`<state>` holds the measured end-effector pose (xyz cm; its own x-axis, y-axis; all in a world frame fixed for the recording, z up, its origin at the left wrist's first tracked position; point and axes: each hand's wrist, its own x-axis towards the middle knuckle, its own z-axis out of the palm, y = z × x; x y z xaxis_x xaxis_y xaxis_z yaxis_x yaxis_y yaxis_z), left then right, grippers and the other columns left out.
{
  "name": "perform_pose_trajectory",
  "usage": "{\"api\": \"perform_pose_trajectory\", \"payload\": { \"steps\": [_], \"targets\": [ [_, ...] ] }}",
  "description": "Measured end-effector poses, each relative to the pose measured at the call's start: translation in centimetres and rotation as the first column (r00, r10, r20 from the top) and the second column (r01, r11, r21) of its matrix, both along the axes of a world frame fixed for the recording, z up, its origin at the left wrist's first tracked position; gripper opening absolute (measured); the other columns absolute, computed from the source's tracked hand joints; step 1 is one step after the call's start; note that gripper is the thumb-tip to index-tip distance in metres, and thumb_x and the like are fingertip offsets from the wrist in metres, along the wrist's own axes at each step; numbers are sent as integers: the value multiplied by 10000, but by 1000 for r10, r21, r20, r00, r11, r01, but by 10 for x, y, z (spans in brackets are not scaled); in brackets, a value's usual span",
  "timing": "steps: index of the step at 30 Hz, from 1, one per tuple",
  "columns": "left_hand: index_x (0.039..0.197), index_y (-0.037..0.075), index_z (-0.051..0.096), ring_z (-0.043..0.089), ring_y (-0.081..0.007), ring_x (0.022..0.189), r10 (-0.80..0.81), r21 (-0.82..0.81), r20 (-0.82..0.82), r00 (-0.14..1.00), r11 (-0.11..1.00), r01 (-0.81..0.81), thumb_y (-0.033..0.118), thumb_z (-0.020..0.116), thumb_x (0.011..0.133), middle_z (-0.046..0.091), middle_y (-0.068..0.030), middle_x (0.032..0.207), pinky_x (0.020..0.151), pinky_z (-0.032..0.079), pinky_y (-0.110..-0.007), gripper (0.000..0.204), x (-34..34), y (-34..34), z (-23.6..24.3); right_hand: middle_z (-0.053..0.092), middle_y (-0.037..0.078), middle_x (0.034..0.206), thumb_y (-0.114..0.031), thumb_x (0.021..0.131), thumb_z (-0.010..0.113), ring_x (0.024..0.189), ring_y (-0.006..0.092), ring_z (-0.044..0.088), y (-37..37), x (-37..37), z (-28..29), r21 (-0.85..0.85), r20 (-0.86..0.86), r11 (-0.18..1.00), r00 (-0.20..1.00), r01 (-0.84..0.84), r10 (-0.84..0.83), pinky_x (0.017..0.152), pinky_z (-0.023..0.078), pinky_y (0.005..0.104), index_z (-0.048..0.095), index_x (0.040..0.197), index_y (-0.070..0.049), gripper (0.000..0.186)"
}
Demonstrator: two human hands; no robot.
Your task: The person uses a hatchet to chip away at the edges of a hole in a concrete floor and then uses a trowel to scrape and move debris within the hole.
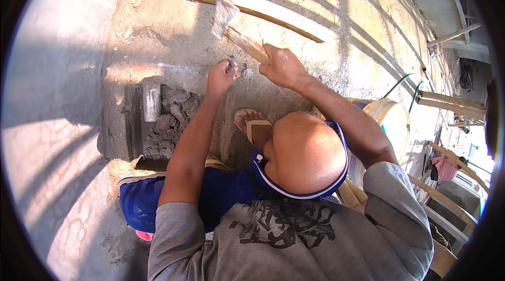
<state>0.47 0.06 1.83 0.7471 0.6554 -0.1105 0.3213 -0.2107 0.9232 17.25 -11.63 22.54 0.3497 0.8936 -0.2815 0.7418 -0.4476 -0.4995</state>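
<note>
Sunlight stripes the rough, tan concrete ground [173,34]. Right hand [283,66] grasps a wooden-handled, flared metal hatchet [241,42], its head raised; left hand [220,78] clenches a short dark metal rod [231,61], upright just below. Looks like chiselling; next calls for a steady, square strike. Beyond, a pale wooden plank [263,9]. No readable labels; the grey shirt [221,252] carries an indistinct black print.

- Hatchet [238,39]: scuffed matt metal head, worn wooden handle
- Small rod [231,62]: dark, metal-looking
- Far plank [258,9]: smooth bare wood
- Left wall [52,70]: fairly smooth, matt, plaster-like
- Ground [163,28]: rough, gritty
- Grey mass [176,113] at left: coarse, lumpy
- Near shirt [294,260]: matt cloth
</note>
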Motion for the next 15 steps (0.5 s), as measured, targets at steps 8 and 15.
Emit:
{"api": "perform_pose_trajectory", "payload": {
  "steps": [8, 15],
  "targets": [
    [996, -14, 706, 691, -194, 724, 131, -89, 37, 991, 988, -127, 114, 754, 862, 730, -150, 833, 678, 522, -333, 191, -10, 22, 1, 684, 234, 778, -173, 865, 676, 747, 338, 721, 35, -19, 43, 585, -128, 788, 981, 192, -143, 667, 561, 429, 556, 1073, 28, 313],
    [1009, 0, 712, 688, -186, 723, 15, 32, -54, 998, 999, -13, 125, 755, 863, 732, -151, 844, 675, 521, -339, 197, 1, 3, 11, 680, 305, 890, -145, 820, 653, 882, 417, 699, 3, -4, 8, -45, -56, 995, 994, 91, -93, 813, 542, 501, 580, 1037, 38, 293]
  ]
}}
